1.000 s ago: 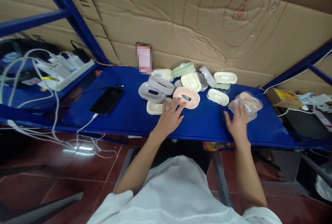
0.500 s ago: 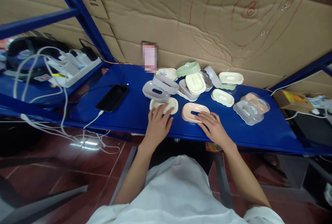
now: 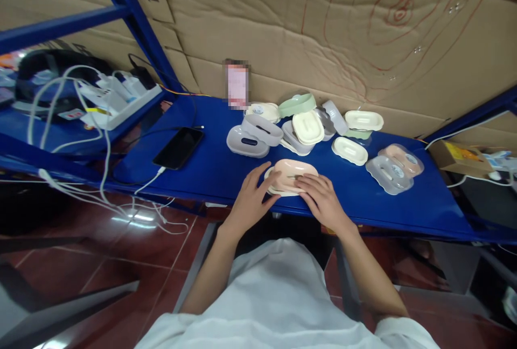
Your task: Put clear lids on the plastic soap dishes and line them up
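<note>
A pink soap dish piece [image 3: 297, 168] with a slot in its middle sits over a cream soap dish base [image 3: 287, 194] near the front edge of the table. Only the cream base's left and front rim shows under the pink piece. My left hand [image 3: 254, 195] is at the left end of the pair, thumb in front and fingers curved around the rim. My right hand [image 3: 321, 195] grips the pink piece at its right side, with fingers over the top. Grey soap dish pieces [image 3: 248, 142] lie just behind my hands.
Behind are a green ring-shaped piece [image 3: 298, 104], cream pieces [image 3: 308, 127] and a cream tray [image 3: 349, 151]. Packed grey and pink dishes [image 3: 390, 174] lie right. A phone [image 3: 178, 147] with a cable and a power strip [image 3: 125, 101] are left. Cardboard [image 3: 266, 26] stands behind.
The pink piece and the cream base, apart before, are now together, pink over cream. My left hand has gone from lying on the cream base to holding its left end.
</note>
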{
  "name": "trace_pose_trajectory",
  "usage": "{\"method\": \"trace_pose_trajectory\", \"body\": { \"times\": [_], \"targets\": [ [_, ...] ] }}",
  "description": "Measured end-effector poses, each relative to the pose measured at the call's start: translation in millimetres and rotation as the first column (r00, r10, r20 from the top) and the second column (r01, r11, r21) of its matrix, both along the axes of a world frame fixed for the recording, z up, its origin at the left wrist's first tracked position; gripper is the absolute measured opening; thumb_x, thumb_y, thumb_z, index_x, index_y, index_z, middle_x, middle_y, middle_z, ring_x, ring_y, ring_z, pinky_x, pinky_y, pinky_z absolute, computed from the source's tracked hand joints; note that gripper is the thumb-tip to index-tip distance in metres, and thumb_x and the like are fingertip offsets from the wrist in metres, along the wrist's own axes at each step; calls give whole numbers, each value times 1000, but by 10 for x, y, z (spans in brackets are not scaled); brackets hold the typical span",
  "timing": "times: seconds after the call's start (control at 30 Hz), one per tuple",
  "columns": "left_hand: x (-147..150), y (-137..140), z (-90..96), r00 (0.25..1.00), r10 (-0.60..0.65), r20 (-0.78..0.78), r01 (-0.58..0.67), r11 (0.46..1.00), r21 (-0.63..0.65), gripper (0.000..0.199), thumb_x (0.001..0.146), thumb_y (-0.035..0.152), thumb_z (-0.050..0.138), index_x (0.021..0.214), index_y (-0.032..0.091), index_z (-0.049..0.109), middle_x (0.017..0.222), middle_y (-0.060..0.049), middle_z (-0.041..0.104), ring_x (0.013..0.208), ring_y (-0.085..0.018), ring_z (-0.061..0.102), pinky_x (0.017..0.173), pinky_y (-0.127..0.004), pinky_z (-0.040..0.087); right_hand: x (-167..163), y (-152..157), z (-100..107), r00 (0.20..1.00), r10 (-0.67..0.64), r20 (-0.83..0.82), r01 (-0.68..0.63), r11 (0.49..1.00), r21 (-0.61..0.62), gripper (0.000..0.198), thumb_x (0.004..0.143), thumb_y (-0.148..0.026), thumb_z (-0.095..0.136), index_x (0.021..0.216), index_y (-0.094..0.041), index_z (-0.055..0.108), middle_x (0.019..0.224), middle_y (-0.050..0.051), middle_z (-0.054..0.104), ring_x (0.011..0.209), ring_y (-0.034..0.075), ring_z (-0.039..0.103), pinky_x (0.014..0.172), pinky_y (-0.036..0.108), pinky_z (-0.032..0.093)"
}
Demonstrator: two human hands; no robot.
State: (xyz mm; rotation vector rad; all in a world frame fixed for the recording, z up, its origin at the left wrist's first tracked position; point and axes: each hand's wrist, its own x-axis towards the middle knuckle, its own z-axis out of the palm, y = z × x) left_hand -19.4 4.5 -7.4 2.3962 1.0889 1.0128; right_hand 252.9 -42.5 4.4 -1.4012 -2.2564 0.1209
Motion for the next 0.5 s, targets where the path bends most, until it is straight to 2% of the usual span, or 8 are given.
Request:
{"method": "trace_pose_trajectory", "body": {
  "times": [0.07, 0.2, 0.3, 0.33, 0.4, 0.43, 0.5],
  "targets": [
    [-37, 38, -13, 1000, -5, -26, 6, 1000, 25, 60, 103, 26, 70, 159, 34, 51, 173, -12, 43, 160, -34, 42, 127, -58, 44, -85, 52, -9, 997, 73, 16, -73, 997, 3, 40, 113, -30, 48, 151, -28, 62, 153, 7, 67, 150, 25, 55, 128, 55, 39],
    [-103, 88, -48, 997, -32, -65, 35, 998, 44, 35, 103, 31, 71, 139, 29, 69, 164, -9, 57, 154, -33, 50, 126, -57, 46, -223, 88, 11, 991, 115, 63, -118, 992, 44, 38, 114, -27, 44, 145, -26, 66, 148, 8, 71, 146, 24, 59, 130, 55, 38],
    [-107, 90, -77, 998, -33, -57, 34, 999, 21, 33, 103, 32, 72, 135, 29, 71, 160, -8, 61, 150, -32, 55, 124, -56, 48, -117, 135, 91, 991, 109, 77, -115, 990, 78, 38, 114, -34, 43, 140, -30, 70, 152, 7, 67, 147, 25, 58, 128, 53, 41],
    [-103, 86, -81, 998, -31, -51, 31, 999, 15, 33, 103, 33, 72, 135, 30, 71, 160, -8, 61, 150, -31, 55, 124, -56, 49, -14, 175, 116, 995, 74, 68, -81, 992, 95, 39, 114, -39, 43, 141, -32, 70, 156, 7, 64, 150, 26, 55, 128, 53, 42],
    [-95, 73, -76, 999, -27, -30, 27, 1000, 4, 31, 103, 33, 71, 133, 30, 72, 160, -8, 60, 150, -31, 55, 125, -55, 49, 273, 288, 131, 996, -84, 42, 78, 988, 130, 45, 113, -49, 42, 146, -31, 67, 163, 9, 57, 155, 30, 48, 128, 56, 40],
    [-93, 66, -69, 1000, -24, -18, 24, 1000, -9, 30, 103, 34, 71, 132, 30, 73, 162, -9, 58, 152, -30, 54, 125, -54, 49, 437, 351, 116, 979, -201, 31, 195, 971, 136, 51, 112, -53, 42, 150, -28, 63, 166, 12, 53, 158, 33, 44, 129, 60, 37],
    [-101, 54, -53, 1000, -17, 2, 17, 998, -61, 30, 103, 37, 71, 131, 30, 73, 168, -9, 50, 155, -31, 51, 123, -52, 52, 737, 453, 43, 896, -442, 47, 436, 895, 92, 65, 110, -60, 41, 158, -19, 55, 169, 22, 46, 160, 41, 38, 127, 71, 32]
  ]
}}
